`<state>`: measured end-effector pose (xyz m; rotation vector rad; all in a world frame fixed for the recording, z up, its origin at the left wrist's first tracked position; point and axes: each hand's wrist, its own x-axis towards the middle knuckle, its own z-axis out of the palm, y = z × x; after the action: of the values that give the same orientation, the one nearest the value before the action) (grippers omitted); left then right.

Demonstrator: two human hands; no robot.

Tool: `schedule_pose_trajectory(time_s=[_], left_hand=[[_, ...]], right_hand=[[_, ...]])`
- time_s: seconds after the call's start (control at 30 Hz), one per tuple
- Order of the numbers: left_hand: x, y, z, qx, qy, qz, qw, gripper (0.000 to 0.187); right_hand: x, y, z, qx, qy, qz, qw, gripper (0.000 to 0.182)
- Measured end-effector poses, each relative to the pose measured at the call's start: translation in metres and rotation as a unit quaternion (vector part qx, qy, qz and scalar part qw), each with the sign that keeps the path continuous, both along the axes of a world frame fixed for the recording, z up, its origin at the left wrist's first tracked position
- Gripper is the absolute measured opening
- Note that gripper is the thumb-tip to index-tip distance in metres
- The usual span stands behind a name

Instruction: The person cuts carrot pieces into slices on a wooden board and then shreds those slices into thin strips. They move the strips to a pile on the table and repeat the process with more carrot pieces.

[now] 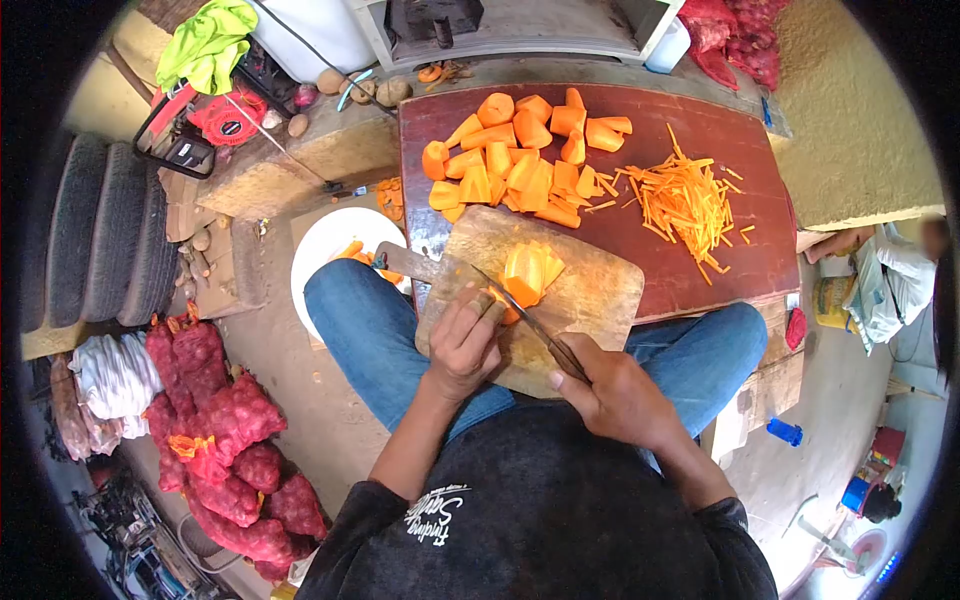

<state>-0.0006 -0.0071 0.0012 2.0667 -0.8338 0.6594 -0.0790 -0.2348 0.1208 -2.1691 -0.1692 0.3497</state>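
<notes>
Right hand [618, 388]: we are gripping a long, dark-bladed knife [536, 326], fingers wrapped tight | Left hand [465, 340]: we are resting half-curled fingers beside it, hold unclear to us | Sliced orange carrot [526, 272]: lying on a worn, rectangular wooden board [598, 283]

tyres [105, 235] near red mesh sacks [238, 412], lime-green cloth [205, 45] atop a red machine [222, 122]

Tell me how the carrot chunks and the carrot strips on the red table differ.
The carrot chunks are thick and blocky; the carrot strips are thin, like matchsticks. The chunks lie mostly side by side; the strips overlap in a loose heap. Both are orange and rest on the red table.
</notes>
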Motion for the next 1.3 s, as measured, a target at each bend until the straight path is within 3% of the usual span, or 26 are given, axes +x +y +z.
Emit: schedule_pose_trajectory(time_s=[0.17, 0.47, 1.07, 1.17, 1.3], left_hand=[[0.0, 0.002, 0.003, 0.017, -0.003, 0.001, 1.0, 0.043], [-0.001, 0.003, 0.004, 0.023, 0.004, -0.002, 1.0, 0.045], [0.0, 0.0, 0.0, -0.003, -0.007, -0.001, 1.0, 0.043], [-0.001, -0.001, -0.005, 0.003, -0.014, 0.009, 1.0, 0.044], [-0.005, -0.001, -0.002, -0.001, -0.011, 0.01, 1.0, 0.042]], right_hand=[[0.0, 0.0, 0.008, -0.002, 0.024, 0.013, 1.0, 0.044], [-0.002, 0.001, 0.005, -0.01, 0.007, 0.006, 1.0, 0.037], [0.019, 0.012, -0.037, -0.075, 0.083, 0.035, 0.993, 0.049], [0.015, 0.012, -0.04, -0.026, 0.014, 0.024, 0.999, 0.048], [0.025, 0.019, -0.033, -0.062, 0.051, 0.04, 0.996, 0.038]])
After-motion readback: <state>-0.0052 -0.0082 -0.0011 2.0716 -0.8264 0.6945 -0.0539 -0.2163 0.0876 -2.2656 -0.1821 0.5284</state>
